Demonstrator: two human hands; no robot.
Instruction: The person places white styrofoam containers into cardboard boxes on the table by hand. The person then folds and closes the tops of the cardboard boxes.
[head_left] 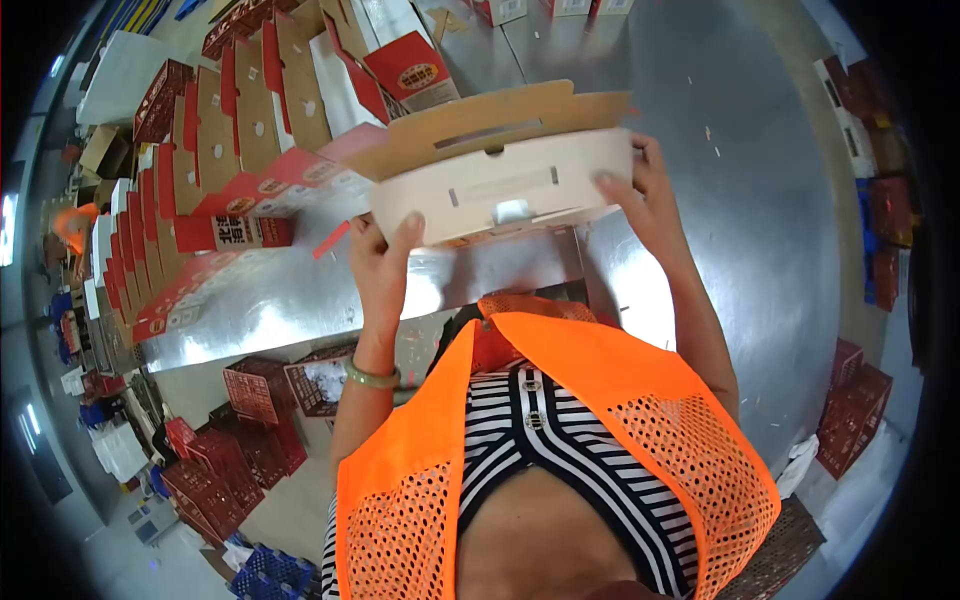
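Steel table (pixel 755 290): grey and shiny, a few pale scraps (pixel 717 152) dotted over its right-hand part.
Red crates (pixel 258 390): lattice-sided, grouped on the floor over to the left; one near the table holds something white.
Blue crate (pixel 272 574): down at lower left, near the red ones.
Right-hand crate (pixel 855 422): dark red, white cloth (pixel 797 465) just beside it.
Person in orange (pixel 75 228): far left, small, blurred.

Wears bright orange vest (pixel 590 350), bottom centre of frame: open front, solid edging, perforated mesh panels to either side. Underneath, wears black-and-white striped top (pixel 490 400) with dark, white-lined trim, gold-toned clasps (pixel 534 421) just below mid-frame. Also wears pale green bangle (pixel 371 376), left of centre.
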